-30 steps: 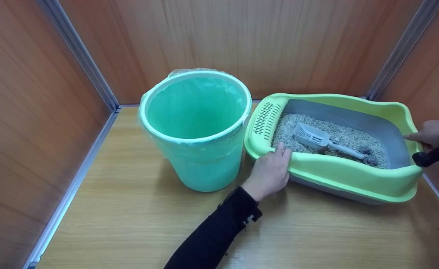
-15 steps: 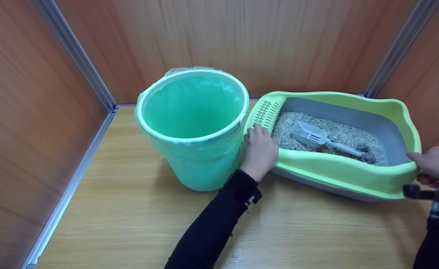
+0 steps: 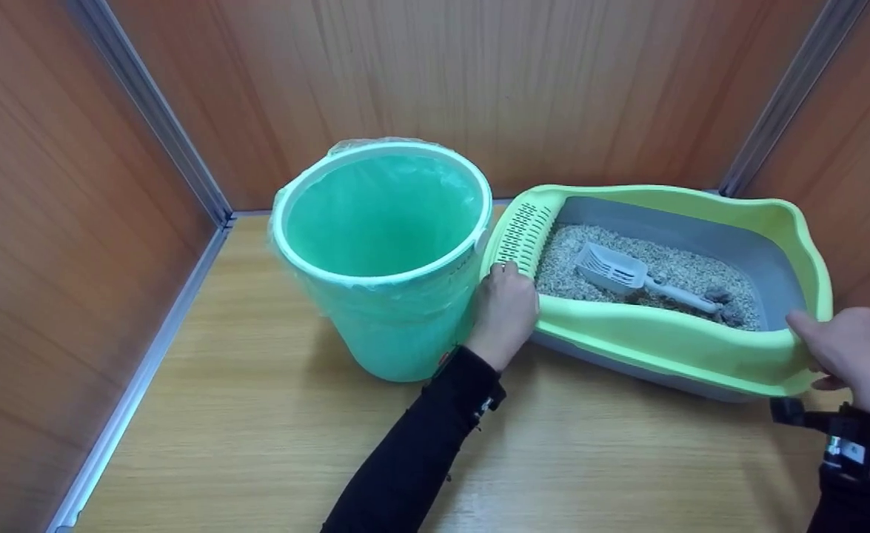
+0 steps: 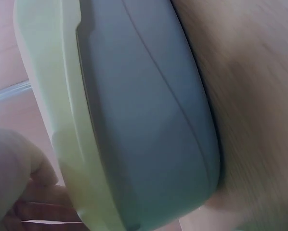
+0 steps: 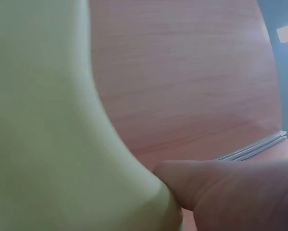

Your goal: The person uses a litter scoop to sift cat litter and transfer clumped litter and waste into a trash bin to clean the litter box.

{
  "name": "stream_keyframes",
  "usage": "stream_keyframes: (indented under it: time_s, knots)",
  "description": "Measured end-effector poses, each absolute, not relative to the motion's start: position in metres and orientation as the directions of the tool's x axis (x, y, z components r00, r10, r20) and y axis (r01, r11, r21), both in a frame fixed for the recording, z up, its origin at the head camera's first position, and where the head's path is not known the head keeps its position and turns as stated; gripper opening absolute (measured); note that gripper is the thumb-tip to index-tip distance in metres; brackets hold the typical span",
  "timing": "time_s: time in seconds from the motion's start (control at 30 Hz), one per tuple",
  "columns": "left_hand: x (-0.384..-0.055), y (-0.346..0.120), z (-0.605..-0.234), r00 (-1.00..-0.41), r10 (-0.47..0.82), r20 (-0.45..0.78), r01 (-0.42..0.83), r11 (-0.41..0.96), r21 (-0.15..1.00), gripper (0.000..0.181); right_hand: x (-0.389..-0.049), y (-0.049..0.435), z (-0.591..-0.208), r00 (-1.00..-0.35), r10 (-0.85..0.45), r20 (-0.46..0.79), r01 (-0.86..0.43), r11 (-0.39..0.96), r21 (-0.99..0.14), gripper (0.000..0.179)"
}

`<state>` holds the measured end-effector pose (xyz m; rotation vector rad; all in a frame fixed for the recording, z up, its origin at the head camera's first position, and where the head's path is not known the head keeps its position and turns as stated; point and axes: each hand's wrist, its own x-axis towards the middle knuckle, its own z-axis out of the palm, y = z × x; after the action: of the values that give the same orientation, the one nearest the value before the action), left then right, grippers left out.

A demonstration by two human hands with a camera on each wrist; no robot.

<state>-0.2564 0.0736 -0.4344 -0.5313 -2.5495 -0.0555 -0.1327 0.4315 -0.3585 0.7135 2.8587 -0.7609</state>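
In the head view, a green-and-grey cat litter box (image 3: 657, 337) stands on the wooden surface at the right. Grey litter (image 3: 683, 263) covers its bottom, and a pale slotted litter scoop (image 3: 612, 268) lies on it, handle toward dark clumps (image 3: 727, 307). My left hand (image 3: 507, 303) grips the box's near left corner, fingers curled at the rim beside the perforated ledge. At the near right corner, my right hand (image 3: 860, 355) holds the rim, thumb on top, the other fingers mostly hidden below. The right wrist view shows that thumb (image 5: 221, 185) against the green rim.
A turquoise trash bin (image 3: 397, 333) lined with a clear plastic bag (image 3: 435, 296) stands directly left of the litter box, close to my left hand. Wood-grain panels (image 3: 479, 81) enclose the back and both sides, with grey metal strips at the corners.
My left hand has slid left along the front rim to the box's near left corner. My right hand has moved from the right end toward the near right corner. The scoop stays in place.
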Motion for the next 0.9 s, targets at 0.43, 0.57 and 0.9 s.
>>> stream_keyframes:
  time_s: [0.43, 0.57, 0.9]
  knots:
    - [-0.243, 0.063, -0.44, -0.734, 0.41, 0.541, 0.454, 0.889, -0.058, 0.023, -0.158, 0.444, -0.357, -0.857, 0.451, -0.25, 0.515, 0.736, -0.44, 0.058]
    - [-0.233, 0.065, -0.442, -0.737, 0.428, 0.522, 0.469, 0.881, -0.06, 0.021, -0.165, 0.456, -0.36, -0.874, 0.432, -0.225, 0.485, 0.741, -0.463, 0.055]
    - [-0.211, 0.067, -0.448, -0.694, 0.472, 0.544, 0.495, 0.861, -0.115, 0.022, -0.186, 0.477, -0.359, -0.914, 0.357, -0.192, 0.404, 0.762, -0.506, 0.051]
